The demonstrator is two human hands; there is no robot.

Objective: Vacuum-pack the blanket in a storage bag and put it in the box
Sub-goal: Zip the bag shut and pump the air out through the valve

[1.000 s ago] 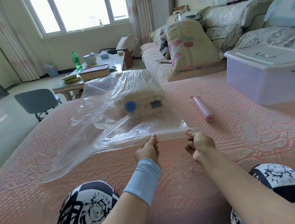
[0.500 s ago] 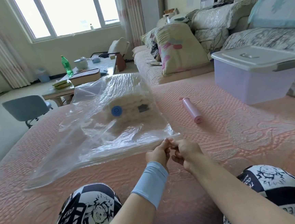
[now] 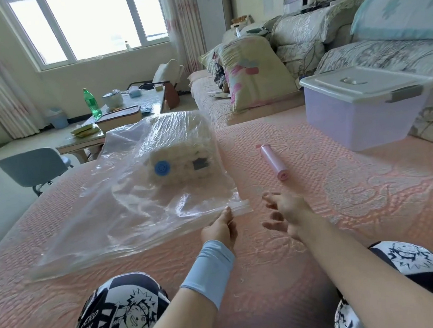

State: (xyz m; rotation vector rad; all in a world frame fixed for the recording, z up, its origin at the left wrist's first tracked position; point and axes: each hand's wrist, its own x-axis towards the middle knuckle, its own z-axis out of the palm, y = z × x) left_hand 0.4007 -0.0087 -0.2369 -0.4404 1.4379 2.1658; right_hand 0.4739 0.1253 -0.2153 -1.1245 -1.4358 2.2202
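A: Status of the hands?
B: I read the left hand (image 3: 219, 229) pinching the zip edge of the storage bag (image 3: 135, 210). The right hand (image 3: 285, 215) is spread wide, holding nothing, just beside that corner.
A: Load position?
B: The blanket (image 3: 182, 146) sits inside the bag on the bed (image 3: 344, 205). The lidded box (image 3: 362, 109) is well apart, to the right.

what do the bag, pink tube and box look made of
Storage bag: thin clear plastic film, glossy; it wrinkles and the blanket shows through. Pink tube: probably hard plastic, smooth satin finish; could be coated metal. Box: translucent, faintly purple rigid plastic with an opaque white lid.
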